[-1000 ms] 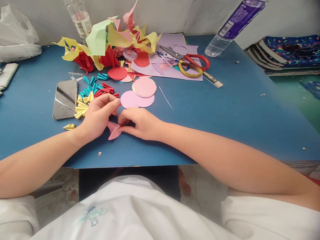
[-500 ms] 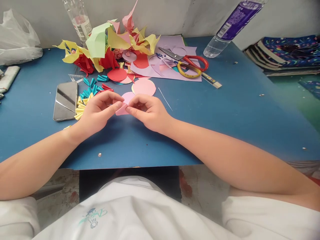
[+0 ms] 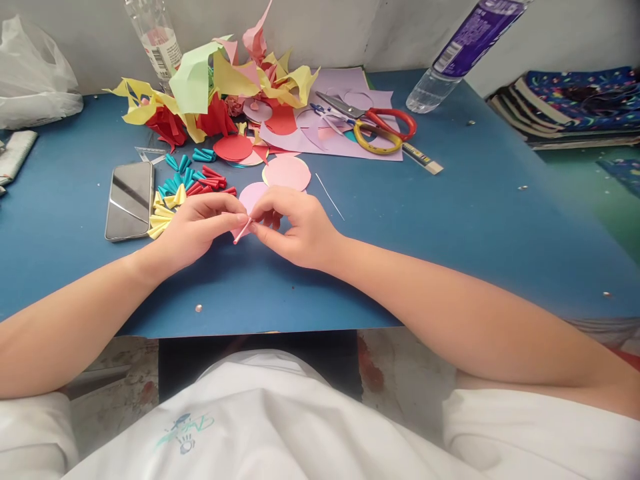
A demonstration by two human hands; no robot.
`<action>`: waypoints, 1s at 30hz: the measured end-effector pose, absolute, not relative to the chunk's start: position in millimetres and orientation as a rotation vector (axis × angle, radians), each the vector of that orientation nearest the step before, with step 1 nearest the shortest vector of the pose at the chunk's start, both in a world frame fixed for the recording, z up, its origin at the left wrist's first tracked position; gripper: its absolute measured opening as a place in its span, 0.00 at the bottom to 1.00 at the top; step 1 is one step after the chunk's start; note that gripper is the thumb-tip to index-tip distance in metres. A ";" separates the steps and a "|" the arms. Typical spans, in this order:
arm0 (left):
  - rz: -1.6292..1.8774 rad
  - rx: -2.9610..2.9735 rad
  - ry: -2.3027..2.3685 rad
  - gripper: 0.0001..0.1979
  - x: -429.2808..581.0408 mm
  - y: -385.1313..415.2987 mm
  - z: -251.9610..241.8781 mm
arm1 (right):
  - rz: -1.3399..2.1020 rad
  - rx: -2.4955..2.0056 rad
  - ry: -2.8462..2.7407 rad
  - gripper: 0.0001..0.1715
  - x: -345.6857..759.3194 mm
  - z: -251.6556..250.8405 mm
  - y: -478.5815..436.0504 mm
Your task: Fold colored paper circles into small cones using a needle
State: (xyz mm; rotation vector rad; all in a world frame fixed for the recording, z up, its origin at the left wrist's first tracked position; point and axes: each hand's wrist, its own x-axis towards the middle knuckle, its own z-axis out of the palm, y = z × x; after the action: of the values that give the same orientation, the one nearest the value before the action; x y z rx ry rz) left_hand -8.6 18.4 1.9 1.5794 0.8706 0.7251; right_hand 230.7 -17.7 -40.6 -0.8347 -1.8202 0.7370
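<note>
My left hand [image 3: 197,230] and my right hand [image 3: 295,223] meet over the blue table [image 3: 450,227], both pinching one small pink paper piece [image 3: 241,231] that is folded or rolled narrow between the fingertips. Just behind the fingers lie pink paper circles [image 3: 287,173]. To the left of my left hand sits a cluster of small rolled paper cones in yellow, teal and red [image 3: 183,187].
A phone [image 3: 129,199] lies face up at the left. A heap of coloured paper scraps [image 3: 215,87] fills the back, with scissors [image 3: 373,123] on lilac paper, two plastic bottles [image 3: 155,37] [image 3: 457,53], a white bag [image 3: 35,80] and stacked books [image 3: 570,110] at the right.
Both hands lifted the pink paper piece off the table and moved away from me; the piece went from a flat folded wedge to a narrow roll between the fingertips.
</note>
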 end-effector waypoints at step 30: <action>0.697 1.682 0.945 0.25 -7.4 17.6 3.4 | 0.998 -0.785 -1.708 0.06 227.7 -43.4 -13.0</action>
State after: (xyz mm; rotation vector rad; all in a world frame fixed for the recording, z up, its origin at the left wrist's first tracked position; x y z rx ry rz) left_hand -7.4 17.6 3.4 1.6817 0.9453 0.6968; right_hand 227.7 -13.0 -43.4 -0.7853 -1.7085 0.9982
